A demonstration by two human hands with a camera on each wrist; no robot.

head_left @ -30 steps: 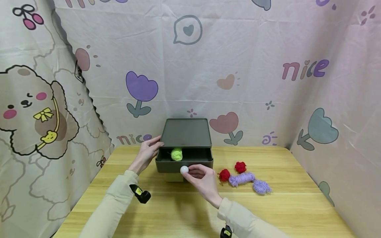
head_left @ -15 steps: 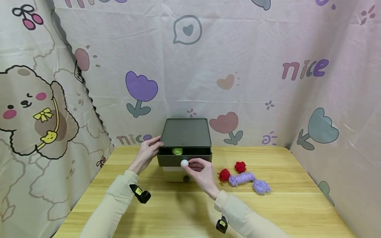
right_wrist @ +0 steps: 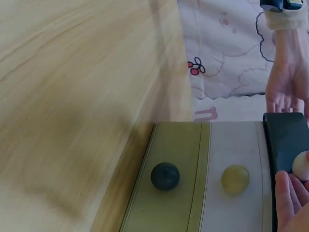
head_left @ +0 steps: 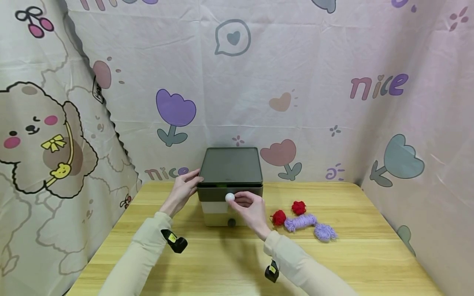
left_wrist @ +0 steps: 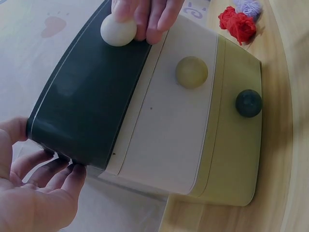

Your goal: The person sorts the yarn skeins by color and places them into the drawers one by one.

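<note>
A small three-drawer cabinet (head_left: 231, 164) with a dark grey top stands on the table. Its top drawer (head_left: 212, 194) is pushed nearly all the way in, with a thin dark gap above the front. My right hand (head_left: 252, 209) pinches that drawer's white knob (head_left: 230, 197) between thumb and fingers. My left hand (head_left: 183, 191) rests against the cabinet's upper left side, its fingers extended along the side, as the left wrist view also shows. Below sit a cream drawer with a yellowish knob (left_wrist: 191, 72) and an olive drawer with a dark knob (left_wrist: 248, 103).
Right of the cabinet lie two red yarn balls, one nearer (head_left: 279, 218) and one farther (head_left: 298, 208), a lilac yarn skein (head_left: 301, 223) and a lilac yarn ball (head_left: 326, 232). A printed cloth (head_left: 237, 82) hangs behind the wooden table (head_left: 222, 267).
My right hand has pushed the top drawer back into the cabinet by its knob. The green yarn ball inside it has gone out of sight. The left hand stays put.
</note>
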